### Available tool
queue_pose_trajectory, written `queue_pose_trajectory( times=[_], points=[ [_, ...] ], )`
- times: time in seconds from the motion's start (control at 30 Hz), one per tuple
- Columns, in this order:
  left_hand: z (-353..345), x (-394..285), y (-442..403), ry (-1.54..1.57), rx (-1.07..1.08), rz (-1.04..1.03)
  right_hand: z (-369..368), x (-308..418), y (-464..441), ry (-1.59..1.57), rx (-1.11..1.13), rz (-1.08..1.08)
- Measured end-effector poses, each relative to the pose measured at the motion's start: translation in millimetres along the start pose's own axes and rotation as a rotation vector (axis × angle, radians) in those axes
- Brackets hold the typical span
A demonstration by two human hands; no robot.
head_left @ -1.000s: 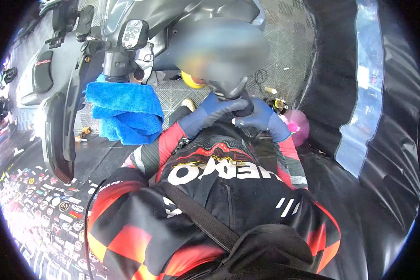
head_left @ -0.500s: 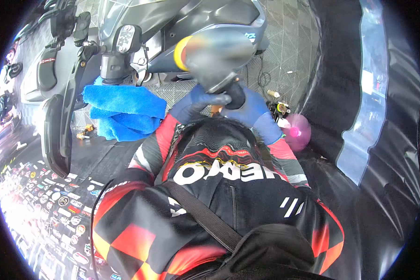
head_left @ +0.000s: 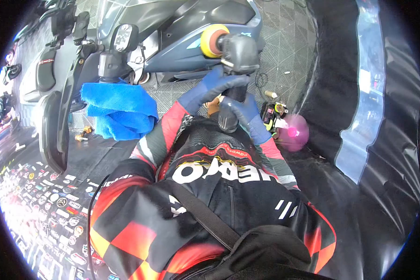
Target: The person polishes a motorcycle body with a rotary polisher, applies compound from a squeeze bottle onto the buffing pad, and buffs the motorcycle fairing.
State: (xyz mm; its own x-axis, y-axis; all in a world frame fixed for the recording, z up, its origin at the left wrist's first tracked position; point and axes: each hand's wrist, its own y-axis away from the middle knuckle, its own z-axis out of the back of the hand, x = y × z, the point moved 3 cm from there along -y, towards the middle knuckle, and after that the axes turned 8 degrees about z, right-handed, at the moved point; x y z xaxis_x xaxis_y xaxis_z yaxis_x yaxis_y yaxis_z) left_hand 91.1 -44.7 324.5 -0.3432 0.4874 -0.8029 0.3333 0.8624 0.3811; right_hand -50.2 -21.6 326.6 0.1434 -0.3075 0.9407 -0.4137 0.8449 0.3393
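A black handheld polisher (head_left: 241,53) with a round yellow-and-orange pad (head_left: 213,40) points away from my body, its pad turned left beside the motorcycle's dark panel (head_left: 184,53). Whether pad and panel touch I cannot tell. My left hand (head_left: 209,88), in a blue glove, is closed around the polisher just below its head. Lower down, my right hand (head_left: 248,116), also blue-gloved, grips the handle from the right side. The handle's dark lower end (head_left: 227,120) shows between my wrists, close to my shirt.
A blue towel (head_left: 119,109) lies to the left, with small brass-coloured fittings (head_left: 83,134) beside it. On the right are a pink disc-shaped object (head_left: 294,132) and a small black-and-green item (head_left: 269,114). A black sheet wall (head_left: 387,140) bounds the right.
The polisher's head has shifted right and turned from a blur into sharp view, more upright. My left hand has moved up onto its neck, and the handle's lower end has come into view.
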Motion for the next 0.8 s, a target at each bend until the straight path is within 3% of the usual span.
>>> queue_pose_trajectory(
  times=[0.07,0.13,0.27,0.33,0.43,0.5,0.63,0.7,0.8],
  points=[
    [12.1,-3.1,26.6,-0.007,-0.024,-0.111,-15.5,0.4,0.1,0.179,0.143,-0.061],
    [25.3,1.0,53.5,-0.033,-0.078,-0.074,-31.2,22.1,5.9,0.277,0.180,-0.038],
    [29.0,3.1,94.3,0.218,-0.020,-0.172,-50.4,31.1,12.5,0.441,0.264,0.011],
    [33.2,12.6,104.7,0.380,0.036,-0.229,-54.7,45.5,18.1,0.496,0.470,0.006],
    [31.9,20.6,110.3,0.446,0.089,-0.298,-40.8,42.2,18.8,0.373,0.541,-0.009],
    [29.2,19.1,104.1,0.472,0.097,-0.369,-37.3,35.7,16.5,0.115,0.575,0.038],
    [21.6,4.4,72.6,0.532,0.121,-0.341,-17.1,40.5,0.5,0.059,0.545,0.079],
    [23.0,-1.3,49.0,0.428,0.092,-0.362,-4.1,61.6,-5.2,0.010,0.532,-0.026],
    [1.7,-12.2,16.9,0.378,0.101,-0.297,36.4,54.7,-24.7,0.043,0.553,-0.020]
  ],
)
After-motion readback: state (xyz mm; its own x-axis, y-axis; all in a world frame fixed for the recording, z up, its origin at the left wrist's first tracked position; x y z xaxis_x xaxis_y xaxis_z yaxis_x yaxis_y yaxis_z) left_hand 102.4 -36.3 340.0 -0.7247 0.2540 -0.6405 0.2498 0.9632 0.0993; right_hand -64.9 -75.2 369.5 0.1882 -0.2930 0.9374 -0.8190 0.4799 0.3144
